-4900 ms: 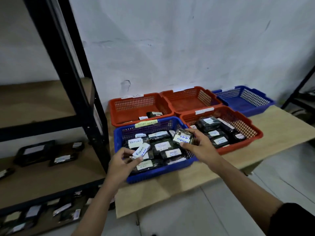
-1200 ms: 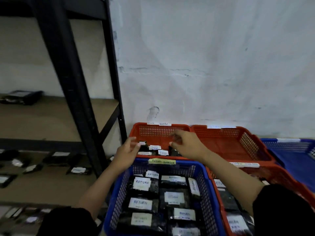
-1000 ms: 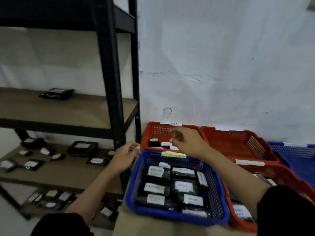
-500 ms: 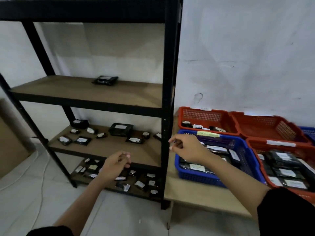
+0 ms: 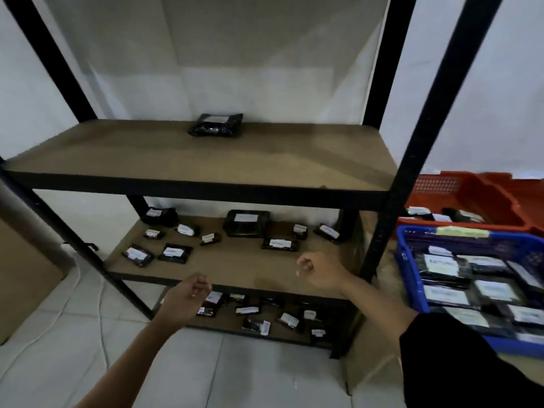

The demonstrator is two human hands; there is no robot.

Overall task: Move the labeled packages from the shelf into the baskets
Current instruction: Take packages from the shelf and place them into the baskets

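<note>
Black labeled packages lie scattered over the middle shelf [image 5: 235, 266], small ones such as the package [image 5: 279, 244] near the centre and a larger package [image 5: 246, 227] toward the back, each with a white label facing up. One lone package [image 5: 216, 125] sits at the back of the top shelf [image 5: 176, 160], and more small packages [image 5: 247, 311] litter the bottom shelf below. Both hands hang in the air in front of the rack, touching none of them. The left hand [image 5: 185, 298] hovers at the front edge of the middle shelf, fingers [image 5: 203, 285] loosely curled, nothing visibly held. The right hand [image 5: 319, 272] floats over the right part of the middle shelf, fingers curled in toward the palm; a tiny pale speck shows just beside the thumb, but it is too small to tell whether anything is pinched there. The right arm wears a black sleeve [image 5: 459, 363]. To the right, past the black upright, a blue basket [image 5: 406, 260] is packed with labeled packages lying flat in rows, and behind it a red basket [image 5: 471, 189] holds a few more. Both baskets stand on a light tabletop [image 5: 382, 260] just beside the rack, over a pale tiled floor [image 5: 73, 348].
</note>
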